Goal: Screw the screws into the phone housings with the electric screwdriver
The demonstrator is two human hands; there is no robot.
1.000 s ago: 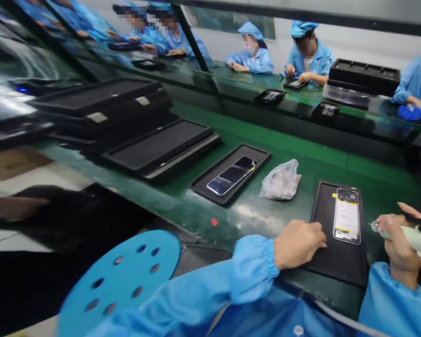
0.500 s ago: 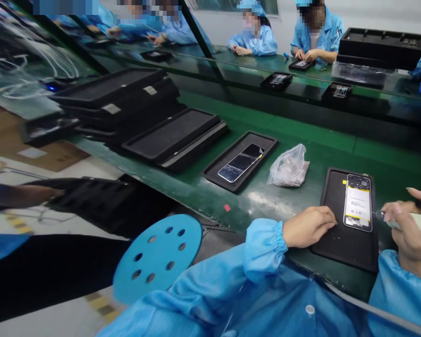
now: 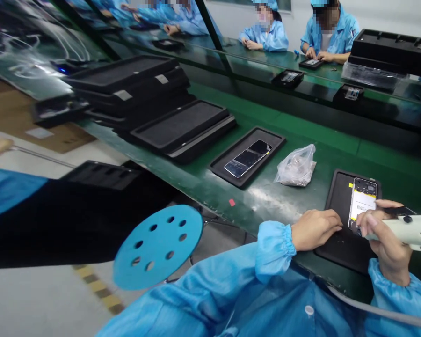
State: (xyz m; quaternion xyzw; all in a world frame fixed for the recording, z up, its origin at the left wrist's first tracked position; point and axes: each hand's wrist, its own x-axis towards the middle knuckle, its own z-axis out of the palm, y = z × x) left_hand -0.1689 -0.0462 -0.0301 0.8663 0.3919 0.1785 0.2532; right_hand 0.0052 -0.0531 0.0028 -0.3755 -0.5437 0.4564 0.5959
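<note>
My right hand (image 3: 386, 234) is closed round a pale green electric screwdriver (image 3: 416, 229), its front end over the lower part of an opened phone (image 3: 365, 201). The phone's back is off, showing a white battery and a dark camera section at the top. It lies in a black tray (image 3: 340, 199); my fingers hide its lower right portion and the screwdriver's tip. My left hand (image 3: 315, 229) is at the tray's left edge, fingers bent together and gripping its rim. A yellow tab (image 3: 351, 186) sticks out beside the phone.
A clear bag of small parts (image 3: 297, 168) lies left of the tray. Beyond it, another tray (image 3: 219, 167) holds a phone (image 3: 249, 158). Stacked black trays (image 3: 126, 84) stand farther left. A blue stool (image 3: 157, 248) is below the bench; co-workers (image 3: 264, 32) sit opposite.
My right hand has moved left with the screwdriver, from beside the phone to over its lower end. My left hand remains at the tray's edge. The whole view has shifted slightly.
</note>
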